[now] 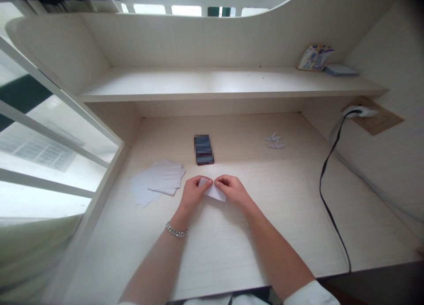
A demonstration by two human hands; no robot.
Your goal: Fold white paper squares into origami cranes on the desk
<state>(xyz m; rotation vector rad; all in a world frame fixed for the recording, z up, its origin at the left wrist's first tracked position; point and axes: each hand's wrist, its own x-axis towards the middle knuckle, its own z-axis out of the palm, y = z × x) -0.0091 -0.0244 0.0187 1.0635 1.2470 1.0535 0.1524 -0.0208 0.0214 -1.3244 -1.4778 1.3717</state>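
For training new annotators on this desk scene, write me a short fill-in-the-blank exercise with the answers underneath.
1. The silver chain-link bracelet circles the person's ____ wrist.
2. The small piece of white paper is held between the bare left hand and the bare ____ hand.
3. Of the loose pile of white paper sheets and the small pointed white paper shapes, the ____ lie nearer the long black cable.

Missing words: left; right; shapes.

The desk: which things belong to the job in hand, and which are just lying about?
Likely in use:
- white paper, held by left hand and right hand
- loose sheets
- small white paper shapes

Apparently just lying about:
- blurred dark rectangle
- black cable
- colourful packet
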